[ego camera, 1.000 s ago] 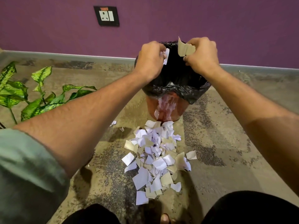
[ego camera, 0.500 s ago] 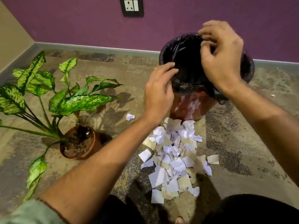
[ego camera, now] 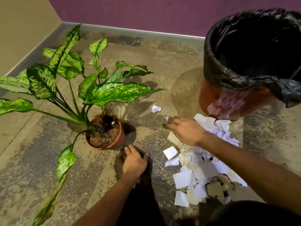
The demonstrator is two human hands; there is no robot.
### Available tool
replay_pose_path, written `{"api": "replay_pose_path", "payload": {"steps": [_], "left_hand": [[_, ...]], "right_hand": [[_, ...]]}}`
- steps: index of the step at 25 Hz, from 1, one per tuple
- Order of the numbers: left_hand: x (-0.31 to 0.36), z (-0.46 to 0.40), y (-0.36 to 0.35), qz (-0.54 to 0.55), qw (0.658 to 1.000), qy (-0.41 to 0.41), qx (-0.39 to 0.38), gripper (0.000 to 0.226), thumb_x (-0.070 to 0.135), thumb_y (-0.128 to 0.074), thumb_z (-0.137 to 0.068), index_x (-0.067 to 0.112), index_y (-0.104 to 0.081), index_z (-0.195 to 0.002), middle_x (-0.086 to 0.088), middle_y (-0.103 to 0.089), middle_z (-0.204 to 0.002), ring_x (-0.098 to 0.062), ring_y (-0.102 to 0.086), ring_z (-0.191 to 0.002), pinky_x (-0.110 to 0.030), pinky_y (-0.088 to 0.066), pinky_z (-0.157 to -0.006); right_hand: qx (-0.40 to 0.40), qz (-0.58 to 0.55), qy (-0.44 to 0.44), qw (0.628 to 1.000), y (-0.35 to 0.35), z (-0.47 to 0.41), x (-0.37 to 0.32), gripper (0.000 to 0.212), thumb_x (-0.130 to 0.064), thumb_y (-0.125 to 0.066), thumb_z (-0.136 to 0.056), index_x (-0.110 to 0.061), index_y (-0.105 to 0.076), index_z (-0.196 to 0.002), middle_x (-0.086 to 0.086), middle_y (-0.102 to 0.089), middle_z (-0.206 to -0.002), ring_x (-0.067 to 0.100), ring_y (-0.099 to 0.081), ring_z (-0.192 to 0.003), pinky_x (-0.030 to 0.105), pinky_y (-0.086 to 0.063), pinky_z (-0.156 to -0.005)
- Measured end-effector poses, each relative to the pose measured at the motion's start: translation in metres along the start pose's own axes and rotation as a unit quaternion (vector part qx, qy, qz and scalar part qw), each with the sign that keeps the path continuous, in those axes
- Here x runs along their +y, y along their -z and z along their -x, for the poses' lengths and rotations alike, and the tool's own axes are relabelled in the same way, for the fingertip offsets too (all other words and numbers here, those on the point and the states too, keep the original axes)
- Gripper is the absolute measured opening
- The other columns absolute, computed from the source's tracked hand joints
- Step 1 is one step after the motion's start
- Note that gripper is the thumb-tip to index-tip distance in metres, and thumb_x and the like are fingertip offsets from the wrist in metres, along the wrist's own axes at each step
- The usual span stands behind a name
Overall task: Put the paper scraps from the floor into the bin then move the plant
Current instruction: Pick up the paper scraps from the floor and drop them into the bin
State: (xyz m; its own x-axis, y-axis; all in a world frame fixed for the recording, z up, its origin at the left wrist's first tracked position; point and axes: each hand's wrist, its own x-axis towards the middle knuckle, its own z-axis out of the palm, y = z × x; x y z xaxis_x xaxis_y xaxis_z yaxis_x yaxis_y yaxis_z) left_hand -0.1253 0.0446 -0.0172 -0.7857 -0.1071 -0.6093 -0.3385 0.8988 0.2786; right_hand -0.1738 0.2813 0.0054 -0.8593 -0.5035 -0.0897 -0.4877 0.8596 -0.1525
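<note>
A pile of white and beige paper scraps [ego camera: 193, 170] lies on the floor in front of the red-brown bin [ego camera: 216, 101], which has a black liner [ego camera: 216, 74]. One loose scrap [ego camera: 156, 109] lies left of the bin, and a smaller one [ego camera: 166, 118] sits just at my right fingertips. My right hand [ego camera: 185, 130] reaches low over the pile's left edge, fingers stretched out and holding nothing. My left hand [ego camera: 135, 161] rests flat on the floor with spread fingers, just beside the potted plant [ego camera: 105, 95] in its terracotta pot [ego camera: 121, 137].
The plant's long leaves spread left and forward over the floor. A purple wall [ego camera: 146, 12] with a grey skirting runs behind, meeting a beige wall [ego camera: 21, 30] at the left corner. My dark-clad legs [ego camera: 244, 214] fill the bottom edge.
Both hands have dropped from the bin's rim to the floor, the left beside the pot and the right onto the pile's edge. The view has swung left and lower.
</note>
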Motion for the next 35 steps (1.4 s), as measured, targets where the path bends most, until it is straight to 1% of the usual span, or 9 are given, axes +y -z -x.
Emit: {"api": "replay_pose_path", "payload": {"steps": [3, 8, 12, 16, 21, 24, 27, 30, 35], "left_hand": [[-0.002, -0.002, -0.007, -0.013, 0.999, 0.016, -0.034, 0.1, 0.058, -0.046, -0.09, -0.001, 0.013, -0.146, -0.018, 0.014, -0.156, -0.035, -0.027, -0.139, -0.038, -0.029, -0.109], [-0.01, -0.005, -0.013, -0.051, 0.997, -0.003, -0.052, 0.105, 0.067, -0.038, -0.088, 0.002, 0.024, -0.143, -0.015, 0.023, -0.155, -0.031, -0.019, -0.143, -0.037, -0.026, -0.113], [-0.021, 0.0, -0.015, -0.088, 0.994, -0.05, -0.044, 0.095, 0.06, -0.032, -0.094, 0.001, 0.023, -0.143, -0.016, 0.03, -0.152, -0.03, -0.01, -0.145, -0.036, -0.021, -0.115], [-0.019, 0.008, -0.031, -0.135, 0.987, -0.081, -0.021, 0.093, 0.062, -0.026, -0.092, 0.003, 0.026, -0.142, -0.011, 0.039, -0.147, -0.024, 0.027, -0.141, -0.041, -0.008, -0.118], [0.001, 0.024, -0.047, -0.166, 0.967, -0.185, -0.053, 0.097, 0.067, -0.033, -0.089, 0.01, 0.024, -0.144, -0.003, 0.039, -0.145, -0.016, 0.032, -0.137, -0.042, 0.008, -0.116], [0.02, 0.035, -0.062, -0.15, 0.942, -0.28, -0.107, 0.109, 0.065, -0.052, -0.082, 0.012, 0.019, -0.146, 0.005, 0.033, -0.147, -0.012, 0.027, -0.139, -0.041, 0.007, -0.118], [0.032, 0.05, -0.074, -0.117, 0.92, -0.343, -0.149, 0.113, 0.057, -0.065, -0.078, 0.015, 0.013, -0.149, 0.004, 0.023, -0.154, -0.011, 0.021, -0.141, -0.037, 0.004, -0.119], [0.032, 0.061, -0.076, -0.167, 0.908, -0.37, -0.105, 0.116, 0.069, -0.062, -0.072, 0.019, 0.007, -0.151, 0.004, 0.019, -0.156, -0.017, 0.013, -0.145, -0.041, -0.008, -0.12], [0.037, 0.061, -0.068, -0.259, 0.909, -0.315, -0.085, 0.129, 0.067, -0.074, -0.061, 0.025, 0.011, -0.149, 0.002, 0.012, -0.158, -0.029, -0.002, -0.143, -0.047, -0.025, -0.113]], "right_hand": [[-0.052, 0.026, -0.027, 0.998, -0.016, -0.029, 0.003, 0.056, -0.032, -0.052, -0.091, -0.019, -0.036, -0.144, 0.007, -0.029, -0.154, 0.033, -0.032, -0.137, 0.046, -0.039, -0.105], [-0.096, -0.021, -0.09, 0.991, -0.025, -0.083, -0.002, 0.07, -0.038, -0.059, -0.086, -0.025, -0.026, -0.146, 0.0, -0.007, -0.161, 0.035, -0.01, -0.146, 0.053, -0.02, -0.115], [-0.096, -0.065, -0.124, 0.985, -0.038, -0.097, -0.002, 0.068, -0.039, -0.054, -0.088, -0.021, -0.025, -0.147, 0.003, -0.01, -0.161, 0.032, -0.01, -0.146, 0.052, -0.019, -0.114], [-0.077, -0.042, -0.123, 0.989, -0.047, -0.068, -0.01, 0.061, -0.043, -0.043, -0.096, -0.015, -0.026, -0.148, 0.007, -0.016, -0.159, 0.026, -0.014, -0.146, 0.046, -0.022, -0.112], [-0.136, -0.02, -0.079, 0.987, -0.052, 0.009, -0.034, 0.074, -0.06, -0.021, -0.092, -0.009, -0.038, -0.143, 0.016, -0.032, -0.153, 0.034, -0.034, -0.139, 0.046, -0.031, -0.111], [-0.162, -0.011, -0.053, 0.985, -0.051, 0.063, -0.042, 0.071, -0.06, -0.029, -0.087, -0.008, -0.064, -0.12, 0.016, -0.06, -0.13, 0.034, -0.06, -0.116, 0.043, -0.049, -0.096], [-0.189, -0.025, -0.034, 0.981, -0.039, 0.103, -0.045, 0.07, -0.062, -0.036, -0.083, -0.008, -0.064, -0.119, 0.014, -0.061, -0.128, 0.036, -0.057, -0.118, 0.044, -0.047, -0.097], [-0.161, -0.017, -0.067, 0.985, -0.014, 0.144, -0.044, 0.069, -0.065, -0.055, -0.069, -0.016, -0.064, -0.118, 0.005, -0.066, -0.119, 0.031, -0.06, -0.112, 0.042, -0.05, -0.093], [-0.158, -0.073, -0.226, 0.958, 0.013, 0.199, -0.029, 0.1, -0.067, -0.067, -0.07, -0.035, -0.017, -0.15, -0.003, -0.028, -0.155, 0.025, -0.029, -0.139, 0.039, -0.043, -0.103]]}}
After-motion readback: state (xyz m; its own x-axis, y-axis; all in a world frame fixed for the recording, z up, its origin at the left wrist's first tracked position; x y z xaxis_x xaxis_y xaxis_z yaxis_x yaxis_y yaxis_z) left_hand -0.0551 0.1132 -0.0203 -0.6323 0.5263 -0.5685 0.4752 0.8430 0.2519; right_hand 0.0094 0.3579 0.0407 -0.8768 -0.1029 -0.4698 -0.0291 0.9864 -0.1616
